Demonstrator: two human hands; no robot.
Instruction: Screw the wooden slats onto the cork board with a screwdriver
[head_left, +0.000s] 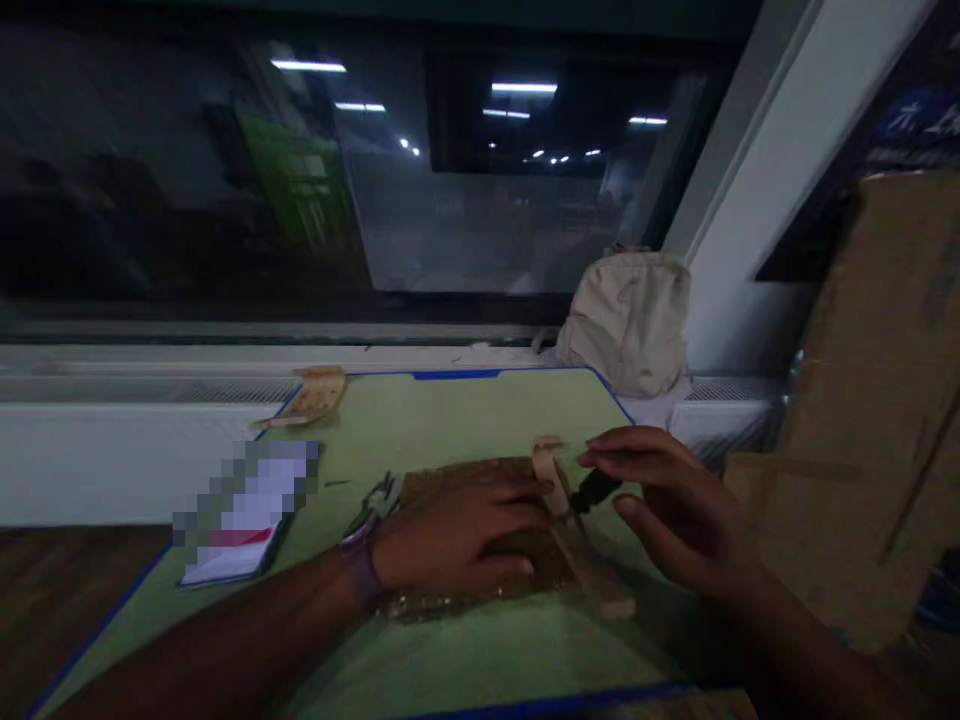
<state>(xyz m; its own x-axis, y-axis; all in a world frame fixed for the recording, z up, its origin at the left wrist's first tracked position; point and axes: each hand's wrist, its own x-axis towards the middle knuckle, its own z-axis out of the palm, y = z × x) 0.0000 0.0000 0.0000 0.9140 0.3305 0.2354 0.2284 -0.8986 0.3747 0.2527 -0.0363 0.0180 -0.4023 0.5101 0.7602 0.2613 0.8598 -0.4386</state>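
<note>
The left hand lay flat, palm down, its fingers spread over a brown bundle with a shiny, film-like covering. A purple band circled that wrist. The bundle sat on the green surface, right of its middle and well in from the blue far edge.

Along the bundle's right end ran a thin, curled wooden strip and, toward the surface's near edge, a thicker wooden bar; whether the two were one piece could not be told. The right hand held a black tool, fingers narrow about its handle, its lower end at the wood where strip and bar met.

Just beside the left wrist lay a small dark item, too blurred to name. A flat white item, partly pixelated, rested by the surface's left edge, and a wooden piece stood at the far left corner. Beyond the far right corner leaned a beige backpack.
</note>
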